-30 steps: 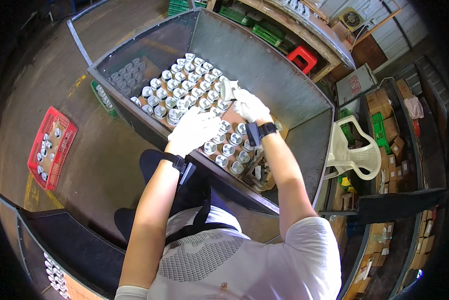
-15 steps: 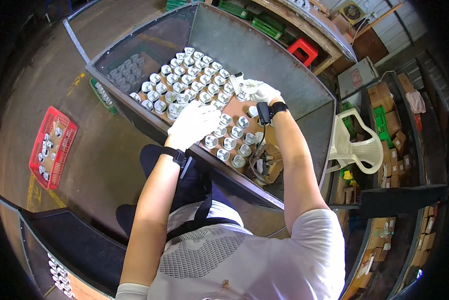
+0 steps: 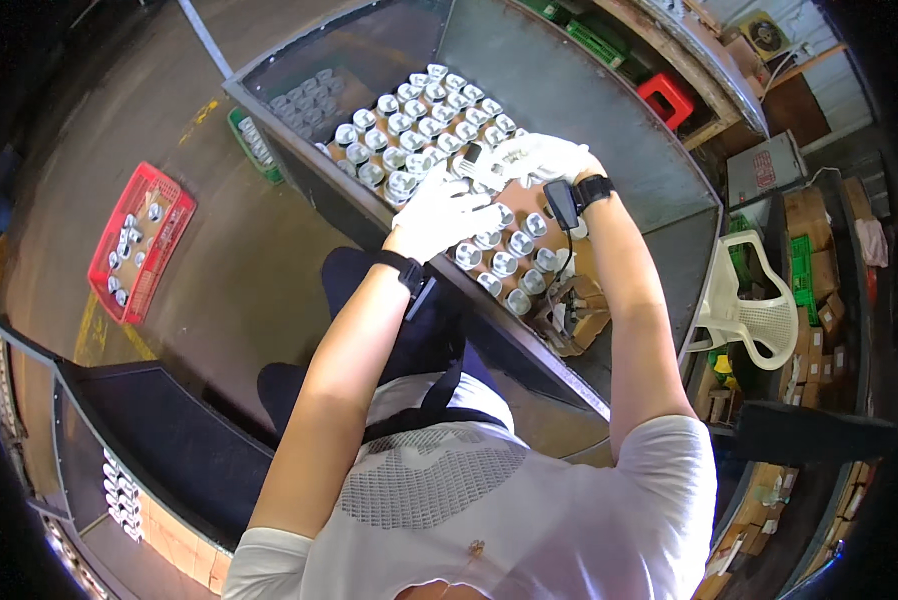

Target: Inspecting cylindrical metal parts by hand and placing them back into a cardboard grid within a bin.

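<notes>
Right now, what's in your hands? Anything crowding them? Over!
Right hand: gripping silver metal part. Left hand: close beside it, contact unclear. Other metal parts: standing close by.

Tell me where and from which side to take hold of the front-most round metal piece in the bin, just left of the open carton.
Best grip: the round side of the front-most piece, just under its top, probably coming down from above on the side of the bin's near wall. It stands upright; neighbouring pieces stand close on its far side, while its near side looks freer.
</notes>
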Demonstrator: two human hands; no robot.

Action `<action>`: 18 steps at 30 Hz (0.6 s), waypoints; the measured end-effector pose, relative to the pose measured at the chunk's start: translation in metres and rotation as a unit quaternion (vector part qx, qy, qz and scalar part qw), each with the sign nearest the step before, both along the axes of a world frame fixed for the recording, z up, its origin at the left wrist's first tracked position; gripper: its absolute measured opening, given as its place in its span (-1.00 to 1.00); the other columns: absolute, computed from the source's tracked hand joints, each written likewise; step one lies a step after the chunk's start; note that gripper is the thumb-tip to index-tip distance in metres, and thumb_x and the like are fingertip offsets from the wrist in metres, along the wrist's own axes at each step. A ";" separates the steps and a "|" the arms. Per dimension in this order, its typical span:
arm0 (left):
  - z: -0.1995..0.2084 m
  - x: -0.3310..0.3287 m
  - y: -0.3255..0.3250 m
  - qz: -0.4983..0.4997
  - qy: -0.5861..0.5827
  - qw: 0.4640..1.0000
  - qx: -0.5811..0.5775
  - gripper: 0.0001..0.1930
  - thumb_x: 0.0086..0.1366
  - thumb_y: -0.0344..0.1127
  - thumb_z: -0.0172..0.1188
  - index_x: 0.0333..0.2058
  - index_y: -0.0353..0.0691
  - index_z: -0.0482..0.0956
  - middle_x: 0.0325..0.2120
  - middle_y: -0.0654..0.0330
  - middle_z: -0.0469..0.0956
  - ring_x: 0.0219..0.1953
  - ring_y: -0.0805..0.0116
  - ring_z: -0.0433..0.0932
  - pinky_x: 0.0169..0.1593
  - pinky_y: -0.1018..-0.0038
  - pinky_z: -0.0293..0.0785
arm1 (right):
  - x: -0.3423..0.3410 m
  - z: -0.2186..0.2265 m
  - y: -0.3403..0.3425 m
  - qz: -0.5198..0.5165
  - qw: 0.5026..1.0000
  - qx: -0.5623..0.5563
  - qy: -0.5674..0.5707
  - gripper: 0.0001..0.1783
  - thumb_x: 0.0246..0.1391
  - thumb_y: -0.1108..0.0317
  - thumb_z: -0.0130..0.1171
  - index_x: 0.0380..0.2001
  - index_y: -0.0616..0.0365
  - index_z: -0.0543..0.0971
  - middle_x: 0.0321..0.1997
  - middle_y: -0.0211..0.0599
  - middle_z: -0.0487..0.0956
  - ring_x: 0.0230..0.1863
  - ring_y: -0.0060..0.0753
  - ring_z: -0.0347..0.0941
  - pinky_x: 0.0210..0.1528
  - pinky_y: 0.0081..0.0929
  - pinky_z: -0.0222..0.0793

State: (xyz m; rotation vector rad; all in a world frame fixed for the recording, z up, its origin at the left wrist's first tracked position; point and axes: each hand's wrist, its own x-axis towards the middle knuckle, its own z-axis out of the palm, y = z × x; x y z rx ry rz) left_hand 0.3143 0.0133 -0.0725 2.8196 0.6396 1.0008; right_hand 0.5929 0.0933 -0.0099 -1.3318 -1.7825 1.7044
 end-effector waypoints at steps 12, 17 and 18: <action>-0.010 0.015 0.000 0.014 -0.145 0.921 -0.363 -0.54 0.36 0.02 0.00 0.16 0.04 0.48 0.23 0.19 0.41 0.26 0.10 0.30 0.26 0.02 0.17 | -0.063 0.029 0.002 0.072 0.993 -0.007 -0.093 -0.57 0.03 0.21 0.35 -0.04 0.17 0.66 -0.22 -0.49 0.63 -0.28 -0.62 0.42 -0.30 -0.61 0.34; 0.004 0.016 -0.002 0.063 -0.183 0.944 -0.268 -0.63 0.38 -0.09 0.01 0.12 0.05 0.48 0.18 0.19 0.43 0.26 0.17 0.31 0.26 -0.07 0.16 | -0.078 0.040 -0.014 0.075 0.994 0.018 -0.073 -0.59 0.07 0.27 0.32 -0.02 0.21 0.64 -0.14 -0.41 0.66 -0.15 -0.57 0.48 -0.08 -0.59 0.36; 0.017 0.017 -0.004 0.108 -0.159 0.953 -0.234 -0.65 0.38 -0.13 0.01 0.10 0.06 0.49 0.16 0.18 0.44 0.25 0.19 0.32 0.25 -0.09 0.16 | -0.076 0.034 -0.014 0.067 0.996 0.006 -0.056 -0.61 0.09 0.29 0.30 -0.02 0.22 0.65 -0.11 -0.38 0.67 -0.10 -0.55 0.50 0.01 -0.57 0.36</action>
